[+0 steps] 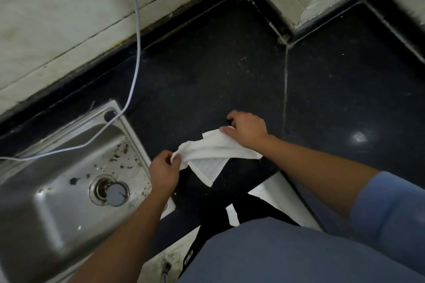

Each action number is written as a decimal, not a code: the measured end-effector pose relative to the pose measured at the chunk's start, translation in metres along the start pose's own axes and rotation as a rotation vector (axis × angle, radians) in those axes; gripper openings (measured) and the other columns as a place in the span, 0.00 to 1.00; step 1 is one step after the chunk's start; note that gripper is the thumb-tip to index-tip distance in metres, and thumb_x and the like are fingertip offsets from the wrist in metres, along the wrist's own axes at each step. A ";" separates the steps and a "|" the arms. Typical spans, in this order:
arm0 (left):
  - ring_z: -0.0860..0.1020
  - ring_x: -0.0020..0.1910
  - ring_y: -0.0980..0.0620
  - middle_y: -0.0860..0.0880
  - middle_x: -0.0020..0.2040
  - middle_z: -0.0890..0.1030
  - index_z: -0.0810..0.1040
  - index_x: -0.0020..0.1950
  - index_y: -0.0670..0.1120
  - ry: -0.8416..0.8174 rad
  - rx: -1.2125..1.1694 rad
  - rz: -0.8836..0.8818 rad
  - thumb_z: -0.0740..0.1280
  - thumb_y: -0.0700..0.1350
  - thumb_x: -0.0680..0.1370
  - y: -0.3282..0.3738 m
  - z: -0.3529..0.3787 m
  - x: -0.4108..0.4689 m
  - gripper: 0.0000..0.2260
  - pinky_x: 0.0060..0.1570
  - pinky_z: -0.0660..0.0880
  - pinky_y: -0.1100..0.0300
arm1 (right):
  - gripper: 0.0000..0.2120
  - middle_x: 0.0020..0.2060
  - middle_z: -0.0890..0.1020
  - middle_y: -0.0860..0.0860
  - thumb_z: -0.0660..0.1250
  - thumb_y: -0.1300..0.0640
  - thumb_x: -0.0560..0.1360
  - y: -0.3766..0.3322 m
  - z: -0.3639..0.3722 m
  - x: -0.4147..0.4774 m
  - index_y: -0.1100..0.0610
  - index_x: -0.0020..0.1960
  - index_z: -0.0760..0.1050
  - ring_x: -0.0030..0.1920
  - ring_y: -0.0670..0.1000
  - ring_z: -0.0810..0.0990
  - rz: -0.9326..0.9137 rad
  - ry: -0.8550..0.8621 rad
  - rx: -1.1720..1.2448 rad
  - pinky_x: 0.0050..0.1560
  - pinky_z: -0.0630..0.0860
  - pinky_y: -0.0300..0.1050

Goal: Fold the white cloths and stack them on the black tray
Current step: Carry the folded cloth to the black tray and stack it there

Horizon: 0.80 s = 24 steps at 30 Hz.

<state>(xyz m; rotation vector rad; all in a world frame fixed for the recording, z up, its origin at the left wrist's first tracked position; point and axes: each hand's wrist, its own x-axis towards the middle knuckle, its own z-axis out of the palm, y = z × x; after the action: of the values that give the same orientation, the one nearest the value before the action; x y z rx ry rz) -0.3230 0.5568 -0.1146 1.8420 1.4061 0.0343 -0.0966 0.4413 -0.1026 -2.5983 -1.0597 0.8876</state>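
White cloth (pixel 213 149) hangs stretched btwn both hands above the dark countertop (pixel 207 71). Left hand (pixel 163 169) pinches its near-left corner w/ thumb & fingers, right hand (pixel 249 130) grips the far-right edge w/ fingers curled over it, & one loose corner droops below, btwn the hands. Steel sink (pixel 41 213) sits just left of the left hand w/ a pale cable (pixel 138 37) crossing its far end; tiled wall (pixel 69 7) is beyond both hands.
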 end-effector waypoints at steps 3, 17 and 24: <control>0.77 0.34 0.41 0.39 0.33 0.78 0.75 0.37 0.38 0.038 -0.074 0.009 0.64 0.48 0.78 0.002 -0.003 0.004 0.15 0.37 0.74 0.46 | 0.10 0.54 0.81 0.51 0.65 0.52 0.75 -0.018 0.009 0.009 0.49 0.56 0.77 0.53 0.55 0.79 -0.027 -0.082 0.000 0.51 0.75 0.48; 0.76 0.40 0.50 0.49 0.43 0.77 0.76 0.48 0.47 0.057 0.074 0.253 0.67 0.41 0.74 0.031 -0.005 -0.005 0.04 0.42 0.74 0.55 | 0.17 0.64 0.69 0.50 0.65 0.52 0.76 0.010 -0.002 -0.018 0.53 0.64 0.72 0.62 0.52 0.68 -0.165 0.231 -0.049 0.48 0.76 0.49; 0.69 0.57 0.47 0.46 0.57 0.72 0.70 0.59 0.46 -0.338 0.791 0.671 0.62 0.45 0.74 0.020 0.036 -0.039 0.14 0.52 0.69 0.55 | 0.16 0.55 0.75 0.52 0.61 0.59 0.73 0.035 0.013 -0.049 0.55 0.61 0.71 0.58 0.55 0.71 -0.277 -0.126 -0.446 0.39 0.68 0.46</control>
<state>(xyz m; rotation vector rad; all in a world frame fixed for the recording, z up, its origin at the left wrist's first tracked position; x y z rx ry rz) -0.3056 0.5032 -0.1102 2.7316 0.5264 -0.5358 -0.1118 0.3821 -0.1041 -2.6508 -1.7809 0.8322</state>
